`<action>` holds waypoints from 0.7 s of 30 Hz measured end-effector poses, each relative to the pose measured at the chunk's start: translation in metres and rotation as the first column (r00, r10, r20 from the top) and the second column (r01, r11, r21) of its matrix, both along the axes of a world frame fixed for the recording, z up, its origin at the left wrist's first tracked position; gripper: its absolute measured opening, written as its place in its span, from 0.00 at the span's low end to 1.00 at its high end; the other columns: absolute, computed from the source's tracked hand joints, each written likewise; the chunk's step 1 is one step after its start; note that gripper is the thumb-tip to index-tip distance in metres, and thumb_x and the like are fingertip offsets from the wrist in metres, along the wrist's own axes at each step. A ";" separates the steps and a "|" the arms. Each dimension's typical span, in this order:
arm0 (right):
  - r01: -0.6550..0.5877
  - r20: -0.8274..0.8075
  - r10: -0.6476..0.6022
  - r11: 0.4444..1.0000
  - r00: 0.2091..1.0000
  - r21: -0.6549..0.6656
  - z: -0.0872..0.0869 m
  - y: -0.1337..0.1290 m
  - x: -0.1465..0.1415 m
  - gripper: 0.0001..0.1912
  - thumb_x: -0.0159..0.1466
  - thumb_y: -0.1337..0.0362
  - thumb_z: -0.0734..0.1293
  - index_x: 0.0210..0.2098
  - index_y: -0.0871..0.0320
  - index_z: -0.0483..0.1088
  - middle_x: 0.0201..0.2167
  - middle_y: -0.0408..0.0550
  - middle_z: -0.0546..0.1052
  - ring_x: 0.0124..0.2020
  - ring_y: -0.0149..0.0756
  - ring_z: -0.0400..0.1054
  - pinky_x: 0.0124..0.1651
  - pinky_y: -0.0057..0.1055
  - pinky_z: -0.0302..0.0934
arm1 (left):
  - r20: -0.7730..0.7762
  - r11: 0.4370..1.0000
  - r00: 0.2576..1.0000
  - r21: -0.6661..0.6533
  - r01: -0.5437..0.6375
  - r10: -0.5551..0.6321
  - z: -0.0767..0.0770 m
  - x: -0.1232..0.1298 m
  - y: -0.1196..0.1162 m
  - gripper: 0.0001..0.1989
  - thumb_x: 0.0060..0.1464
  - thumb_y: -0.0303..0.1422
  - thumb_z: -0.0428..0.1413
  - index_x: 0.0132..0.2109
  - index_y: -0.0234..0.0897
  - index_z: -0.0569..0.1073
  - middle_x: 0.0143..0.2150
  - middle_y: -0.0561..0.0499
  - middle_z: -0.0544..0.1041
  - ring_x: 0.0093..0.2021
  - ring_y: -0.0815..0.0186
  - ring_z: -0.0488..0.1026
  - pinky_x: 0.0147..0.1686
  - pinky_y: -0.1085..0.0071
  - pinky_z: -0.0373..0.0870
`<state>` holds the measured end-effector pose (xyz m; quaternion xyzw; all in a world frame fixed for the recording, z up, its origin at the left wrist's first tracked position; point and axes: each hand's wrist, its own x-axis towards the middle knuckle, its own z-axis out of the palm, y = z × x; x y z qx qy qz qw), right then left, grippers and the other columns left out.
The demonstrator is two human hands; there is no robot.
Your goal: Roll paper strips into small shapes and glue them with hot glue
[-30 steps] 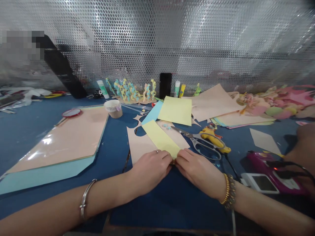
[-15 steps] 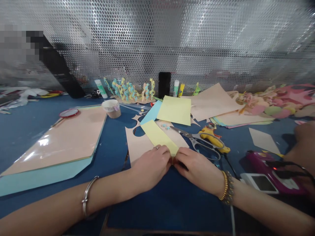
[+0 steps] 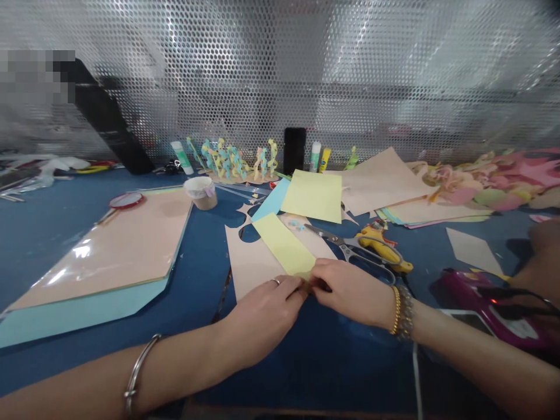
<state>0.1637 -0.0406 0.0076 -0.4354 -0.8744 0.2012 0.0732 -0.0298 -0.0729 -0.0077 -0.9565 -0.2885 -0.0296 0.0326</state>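
A long yellow paper strip [image 3: 284, 242] lies slantwise over a cut peach sheet [image 3: 249, 265] in front of me. My left hand [image 3: 273, 309], with a ring on one finger, pinches the strip's near end. My right hand [image 3: 345, 289] is closed on the same end, its fingertips nearly touching those of the left. The fingertips hide the very edge of the paper. Just beyond the strip are a yellow square sheet [image 3: 312, 195] and a blue piece [image 3: 272, 199]. Open scissors [image 3: 350, 248] rest right of the strip.
A yellow glue gun [image 3: 380, 248] lies behind the scissors, a purple device [image 3: 490, 309] at right beside another person's arm [image 3: 536, 262]. Left are stacked sheets [image 3: 118, 251], a magnifier [image 3: 126, 200] and a cup [image 3: 200, 192]. Paper spirals [image 3: 227, 160] and a phone [image 3: 294, 150] stand behind.
My left hand has shifted slightly down and its wrist has moved lower. My right hand has risen a little at the wrist. More of the strip's near part shows between them.
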 end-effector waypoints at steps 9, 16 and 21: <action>0.018 -0.028 -0.020 0.998 0.999 -0.064 0.011 0.005 0.007 0.08 0.60 0.70 0.64 0.27 0.60 0.73 0.27 0.45 0.74 0.30 0.33 0.68 0.35 0.29 0.59 | -0.106 0.992 0.994 0.120 0.046 -0.033 -0.002 0.005 -0.003 0.19 0.57 0.22 0.46 0.55 0.20 0.65 0.50 0.37 0.73 0.52 0.53 0.68 0.48 0.62 0.70; -0.061 -0.103 0.078 0.985 0.992 0.160 -0.001 -0.021 0.019 0.10 0.66 0.71 0.61 0.40 0.59 0.74 0.35 0.48 0.71 0.37 0.36 0.67 0.41 0.32 0.63 | -0.068 0.986 0.997 0.157 0.049 -0.039 -0.002 0.005 -0.003 0.16 0.58 0.24 0.48 0.52 0.23 0.69 0.49 0.40 0.75 0.51 0.55 0.69 0.47 0.63 0.69; -0.129 0.031 0.126 0.935 0.992 0.329 -0.013 -0.032 0.018 0.11 0.66 0.72 0.59 0.40 0.62 0.72 0.33 0.50 0.70 0.34 0.39 0.65 0.37 0.36 0.65 | -0.038 0.980 0.997 0.186 0.072 -0.066 0.000 0.003 -0.001 0.11 0.58 0.26 0.51 0.45 0.29 0.75 0.48 0.42 0.76 0.51 0.56 0.69 0.49 0.64 0.66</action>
